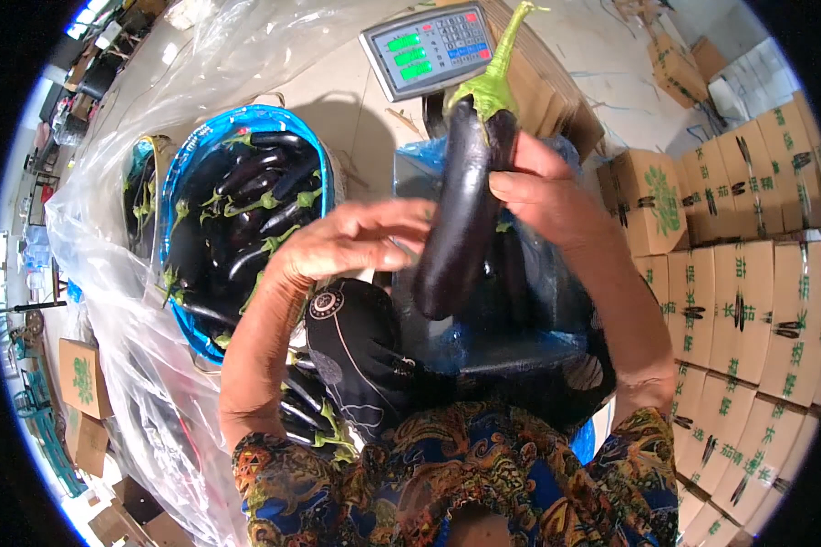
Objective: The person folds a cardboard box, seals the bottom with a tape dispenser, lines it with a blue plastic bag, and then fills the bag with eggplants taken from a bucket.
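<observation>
My right hand [544,188] grips a long, glossy purple eggplant [455,212] just below its green calyx, stem pointing up and away. My left hand [356,239] is beside the eggplant's lower half, slightly blurred, with fingers and thumb apart; whether the fingertips touch the skin I cannot tell. Beneath the held eggplant, between my knees, is a container lined with blue translucent plastic [417,164]. Dark eggplants [510,267] lie inside it, partly hidden. To the left stands a basket with a blue plastic lining [326,184], full of eggplants [253,171].
A digital scale display [427,51] is lit beyond the container, near flattened cardboard [554,89]. Stacked printed cartons [739,287] wall off the right. Clear plastic sheeting [102,253] drapes along the left, by a second container of eggplants [137,198]. More eggplants [308,403] lie by my left leg.
</observation>
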The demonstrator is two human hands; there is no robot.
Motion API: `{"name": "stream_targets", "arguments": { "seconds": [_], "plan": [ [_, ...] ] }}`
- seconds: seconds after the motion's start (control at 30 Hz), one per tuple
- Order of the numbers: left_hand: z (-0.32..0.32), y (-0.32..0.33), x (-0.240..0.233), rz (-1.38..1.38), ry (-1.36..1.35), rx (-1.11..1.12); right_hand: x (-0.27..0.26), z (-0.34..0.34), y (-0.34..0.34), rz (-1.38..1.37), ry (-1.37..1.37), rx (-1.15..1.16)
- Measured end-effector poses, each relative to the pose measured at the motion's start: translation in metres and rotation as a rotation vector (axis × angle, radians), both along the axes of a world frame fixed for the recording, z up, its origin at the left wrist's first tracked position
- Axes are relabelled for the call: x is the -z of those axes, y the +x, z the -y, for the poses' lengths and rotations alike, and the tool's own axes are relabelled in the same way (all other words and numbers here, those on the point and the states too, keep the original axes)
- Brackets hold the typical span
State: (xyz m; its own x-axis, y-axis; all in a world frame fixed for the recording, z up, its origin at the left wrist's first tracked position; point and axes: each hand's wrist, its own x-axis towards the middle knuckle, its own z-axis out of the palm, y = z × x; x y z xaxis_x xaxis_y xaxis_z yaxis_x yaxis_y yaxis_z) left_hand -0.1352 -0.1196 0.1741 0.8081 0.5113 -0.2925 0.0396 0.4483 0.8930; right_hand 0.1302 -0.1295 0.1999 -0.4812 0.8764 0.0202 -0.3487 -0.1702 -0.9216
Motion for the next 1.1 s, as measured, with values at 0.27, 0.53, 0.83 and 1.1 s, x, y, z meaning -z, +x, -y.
{"name": "stream_targets", "arguments": {
  "seconds": [0.27, 0.53, 0.83, 1.1],
  "plan": [
    [0.009, -0.059, 0.074, -0.322, 0.125, -0.291, 0.008, 0.048, 0.061, 0.807, 0.019, 0.064],
    [0.019, -0.014, 0.102, -0.537, -0.034, -0.262, 0.060, 0.029, 0.064, 0.947, -0.451, -0.366],
    [0.000, -0.021, 0.131, -0.505, 0.086, -0.115, 0.181, 0.002, 0.016, 0.970, -0.647, -0.187],
    [0.015, -0.019, 0.157, 0.069, 0.069, -0.272, 0.241, 0.032, -0.015, 1.148, -0.115, 0.020]
  ]
}}
